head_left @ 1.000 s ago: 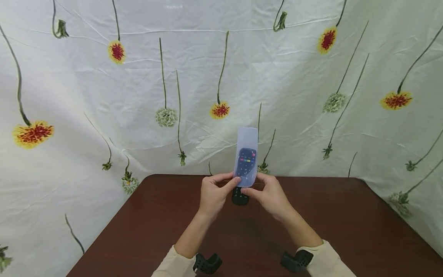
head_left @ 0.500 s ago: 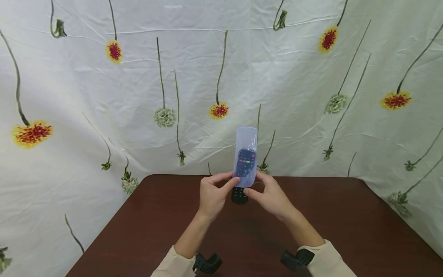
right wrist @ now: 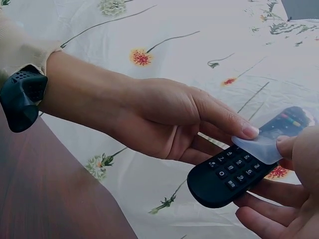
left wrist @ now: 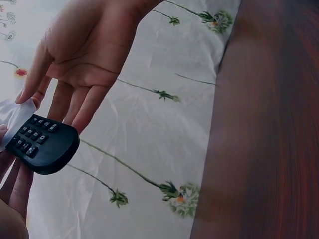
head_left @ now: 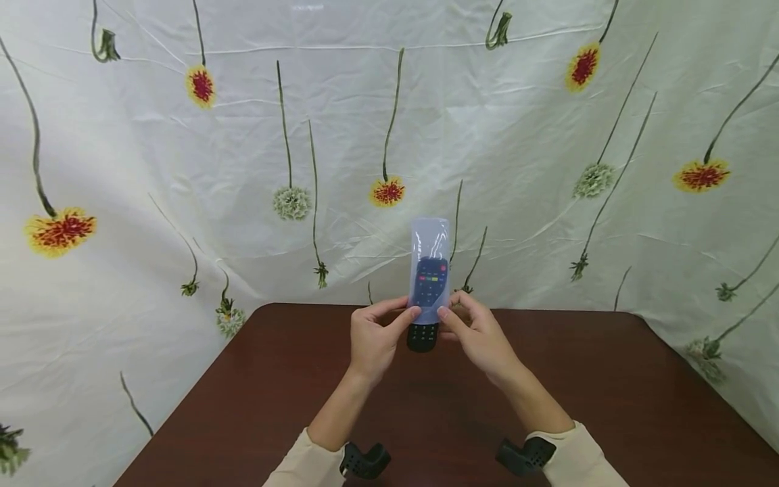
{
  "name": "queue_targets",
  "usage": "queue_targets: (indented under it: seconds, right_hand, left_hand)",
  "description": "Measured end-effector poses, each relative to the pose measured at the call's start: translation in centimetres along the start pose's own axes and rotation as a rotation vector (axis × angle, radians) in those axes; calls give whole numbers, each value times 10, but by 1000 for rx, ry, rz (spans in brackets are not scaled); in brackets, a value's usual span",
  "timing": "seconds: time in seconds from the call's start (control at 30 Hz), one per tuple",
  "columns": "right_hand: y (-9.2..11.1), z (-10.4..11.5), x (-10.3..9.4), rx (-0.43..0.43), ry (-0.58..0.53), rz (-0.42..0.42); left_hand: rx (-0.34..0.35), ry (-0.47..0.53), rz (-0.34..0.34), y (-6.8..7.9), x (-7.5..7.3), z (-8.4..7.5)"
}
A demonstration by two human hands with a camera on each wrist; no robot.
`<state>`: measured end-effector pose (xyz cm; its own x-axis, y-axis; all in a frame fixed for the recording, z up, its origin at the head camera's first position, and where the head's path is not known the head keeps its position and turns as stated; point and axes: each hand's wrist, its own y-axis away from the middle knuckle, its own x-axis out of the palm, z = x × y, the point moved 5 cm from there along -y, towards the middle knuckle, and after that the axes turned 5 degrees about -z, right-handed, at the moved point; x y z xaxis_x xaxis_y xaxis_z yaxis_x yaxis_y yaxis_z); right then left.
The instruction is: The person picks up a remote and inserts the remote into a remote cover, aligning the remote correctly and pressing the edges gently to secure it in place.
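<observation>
A black remote control (head_left: 422, 338) stands partly inside a translucent plastic sleeve (head_left: 431, 237). Its numbered lower end sticks out below the sleeve's mouth, while the coloured buttons show through the plastic. My left hand (head_left: 377, 338) pinches the sleeve's left edge near the mouth, thumb in front and fingers behind. On the opposite edge, my right hand (head_left: 483, 338) pinches the sleeve with its thumb at the mouth's corner. In the right wrist view, fingers of the right hand (right wrist: 279, 204) lie under the remote. The left wrist view shows the bare number keys (left wrist: 35, 137) close up.
Both hands are above a dark brown table (head_left: 292, 379). A white cloth with printed flowers (head_left: 243, 135) hangs behind it. Black wrist cameras sit at both cuffs, the left (head_left: 365, 461) and the right (head_left: 525, 456), on cream sleeves.
My right thumb has moved up from the remote's keys to the sleeve's lower right corner. The sleeve and remote have shifted slightly up and left and stand straighter. My left hand keeps its pinch.
</observation>
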<state>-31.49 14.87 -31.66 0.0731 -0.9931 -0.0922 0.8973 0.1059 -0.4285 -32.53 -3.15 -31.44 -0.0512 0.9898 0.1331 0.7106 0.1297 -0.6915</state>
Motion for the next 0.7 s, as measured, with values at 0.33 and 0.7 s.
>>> queue_targets:
  seconds: [0.33,0.7]
  right_hand:
    - [0,1,-4,-32,-30,-98]
    - [2,11,-12,-137,-15,-294]
  left_hand:
    - [-92,-15,72,3,3,5]
    - [-114,-14,338,7,11,8]
